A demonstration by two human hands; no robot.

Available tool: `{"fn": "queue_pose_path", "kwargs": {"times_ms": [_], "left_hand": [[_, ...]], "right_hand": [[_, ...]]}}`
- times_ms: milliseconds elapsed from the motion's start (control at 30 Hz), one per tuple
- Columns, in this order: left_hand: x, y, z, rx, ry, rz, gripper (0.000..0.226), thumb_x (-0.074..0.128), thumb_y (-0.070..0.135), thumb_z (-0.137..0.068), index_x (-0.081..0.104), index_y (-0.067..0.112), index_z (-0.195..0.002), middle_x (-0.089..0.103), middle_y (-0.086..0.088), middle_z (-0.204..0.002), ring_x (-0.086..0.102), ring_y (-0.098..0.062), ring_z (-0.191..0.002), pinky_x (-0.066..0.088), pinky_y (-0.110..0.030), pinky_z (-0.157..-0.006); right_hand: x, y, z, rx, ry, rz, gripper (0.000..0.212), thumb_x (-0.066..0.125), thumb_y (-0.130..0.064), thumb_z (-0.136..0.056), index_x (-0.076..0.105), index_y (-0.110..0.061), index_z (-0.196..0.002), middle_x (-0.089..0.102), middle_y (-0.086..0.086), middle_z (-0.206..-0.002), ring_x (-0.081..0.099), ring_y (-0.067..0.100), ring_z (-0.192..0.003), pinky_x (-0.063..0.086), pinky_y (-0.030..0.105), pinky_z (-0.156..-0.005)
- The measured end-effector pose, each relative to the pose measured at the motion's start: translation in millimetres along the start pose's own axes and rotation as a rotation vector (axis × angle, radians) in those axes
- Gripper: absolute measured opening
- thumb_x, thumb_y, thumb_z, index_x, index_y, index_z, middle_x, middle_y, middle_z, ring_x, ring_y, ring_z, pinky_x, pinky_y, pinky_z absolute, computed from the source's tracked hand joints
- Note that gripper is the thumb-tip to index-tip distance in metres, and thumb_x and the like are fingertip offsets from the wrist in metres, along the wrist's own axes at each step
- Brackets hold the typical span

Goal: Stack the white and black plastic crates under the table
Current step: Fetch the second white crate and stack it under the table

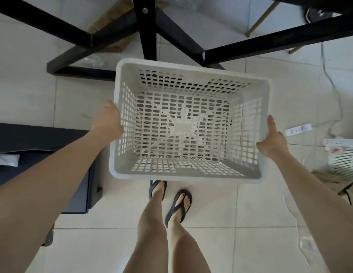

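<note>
I hold an empty white plastic crate (188, 123) with perforated walls and floor, level and upright, in the air above the tiled floor. My left hand (107, 123) grips its left rim and my right hand (273, 138) grips its right rim, thumb up along the edge. The crate hangs just in front of the black table frame (146, 30), whose legs and crossbars spread across the top of the view. Dark shapes show through the crate's holes, but I cannot tell what they are. No black crate is plainly in view.
A dark cabinet (39, 140) stands at the left. Another white slatted basket (343, 156) sits at the right edge near a white power strip (298, 129) and a cable. Cardboard (110, 26) lies under the table. My feet in sandals (178, 205) stand below the crate.
</note>
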State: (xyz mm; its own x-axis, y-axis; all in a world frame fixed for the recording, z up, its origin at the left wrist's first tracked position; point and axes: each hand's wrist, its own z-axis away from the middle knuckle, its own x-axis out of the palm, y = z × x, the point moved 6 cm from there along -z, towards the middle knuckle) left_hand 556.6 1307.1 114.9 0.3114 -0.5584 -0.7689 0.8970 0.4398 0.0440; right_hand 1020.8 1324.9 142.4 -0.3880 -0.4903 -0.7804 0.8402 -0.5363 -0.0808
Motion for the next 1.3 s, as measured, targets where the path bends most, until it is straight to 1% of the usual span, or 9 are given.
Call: {"fn": "queue_pose_path", "kwargs": {"times_ms": [300, 533, 667, 800, 833, 900, 1033, 1200, 1300], "left_hand": [[5, 10, -2, 0.014, -0.027, -0.120, 0.071, 0.061, 0.005, -0.088, 0.019, -0.005, -0.145, 0.053, -0.023, -0.129, 0.060, -0.038, -0.112, 0.052, -0.040, -0.085], [10, 11, 6, 0.029, -0.024, -0.237, 0.069, 0.056, 0.008, -0.089, 0.017, -0.012, -0.142, 0.054, -0.024, -0.124, 0.061, -0.036, -0.107, 0.050, -0.038, -0.078], [12, 12, 12, 0.027, -0.012, -0.202, 0.060, 0.057, 0.004, -0.089, 0.024, -0.011, -0.137, 0.056, -0.018, -0.103, 0.061, -0.036, -0.103, 0.036, -0.031, -0.071], [11, 14, 14, 0.006, 0.007, -0.175, 0.056, 0.059, 0.001, -0.087, 0.029, -0.009, -0.133, 0.045, -0.009, -0.075, 0.063, -0.037, -0.097, 0.036, -0.030, -0.068], [12, 14, 14, -0.004, -0.001, -0.148, 0.055, 0.059, 0.000, -0.087, 0.029, -0.007, -0.132, 0.049, -0.011, -0.077, 0.063, -0.038, -0.097, 0.038, -0.031, -0.067], [12, 11, 16, -0.028, -0.012, -0.078, 0.051, 0.059, -0.004, -0.086, 0.031, -0.005, -0.129, 0.058, -0.020, -0.102, 0.063, -0.040, -0.099, 0.042, -0.033, -0.066], [13, 13, 22, -0.043, -0.048, -0.104, 0.057, 0.059, -0.002, -0.085, 0.029, -0.006, -0.132, 0.051, -0.021, -0.124, 0.059, -0.039, -0.108, 0.043, -0.036, -0.068], [20, 19, 57, -0.101, -0.172, -0.192, 0.086, 0.059, 0.014, -0.088, 0.004, -0.009, -0.149, 0.036, -0.021, -0.145, 0.037, -0.037, -0.134, 0.045, -0.046, -0.097], [21, 20, 86, -0.071, -0.212, -0.223, 0.079, 0.057, 0.020, -0.090, 0.011, -0.005, -0.150, 0.033, -0.020, -0.148, 0.035, -0.036, -0.136, 0.043, -0.046, -0.101]], "right_hand": [[3, 6, -2, 0.015, -0.060, 0.046, 0.101, 0.052, 0.005, -0.084, -0.010, -0.036, -0.151, 0.046, 0.025, -0.123, 0.045, 0.030, -0.084, 0.039, 0.034, -0.067], [4, 11, -2, 0.000, -0.063, 0.086, 0.100, 0.051, 0.003, -0.084, -0.012, -0.036, -0.151, 0.046, 0.025, -0.118, 0.043, 0.030, -0.081, 0.039, 0.034, -0.069], [5, 12, -2, -0.013, -0.050, 0.090, 0.099, 0.050, 0.003, -0.084, -0.012, -0.036, -0.151, 0.045, 0.025, -0.118, 0.043, 0.029, -0.078, 0.038, 0.034, -0.068], [6, 13, -2, -0.026, -0.027, 0.086, 0.099, 0.050, 0.004, -0.084, -0.012, -0.035, -0.151, 0.045, 0.024, -0.117, 0.040, 0.021, -0.062, 0.036, 0.030, -0.060], [7, 14, -3, -0.027, -0.024, 0.083, 0.100, 0.051, 0.004, -0.084, -0.012, -0.035, -0.151, 0.045, 0.024, -0.118, 0.038, 0.017, -0.059, 0.034, 0.030, -0.055], [7, 15, -4, -0.028, -0.019, 0.085, 0.100, 0.052, 0.003, -0.083, -0.012, -0.036, -0.151, 0.044, 0.024, -0.119, 0.037, 0.015, -0.058, 0.032, 0.029, -0.053], [8, 12, -4, -0.027, -0.024, 0.084, 0.100, 0.054, 0.001, -0.084, -0.011, -0.034, -0.151, 0.043, 0.024, -0.126, 0.042, 0.021, -0.064, 0.038, 0.031, -0.062], [3, -1, 4, -0.022, -0.035, 0.157, 0.085, 0.050, -0.007, -0.086, 0.005, -0.034, -0.152, 0.045, 0.026, -0.128, 0.054, 0.035, -0.086, 0.046, 0.035, -0.072], [3, -16, 22, -0.097, -0.040, 0.205, 0.077, 0.050, -0.009, -0.085, 0.016, -0.032, -0.151, 0.050, 0.023, -0.128, 0.059, 0.040, -0.102, 0.052, 0.040, -0.085]]}}
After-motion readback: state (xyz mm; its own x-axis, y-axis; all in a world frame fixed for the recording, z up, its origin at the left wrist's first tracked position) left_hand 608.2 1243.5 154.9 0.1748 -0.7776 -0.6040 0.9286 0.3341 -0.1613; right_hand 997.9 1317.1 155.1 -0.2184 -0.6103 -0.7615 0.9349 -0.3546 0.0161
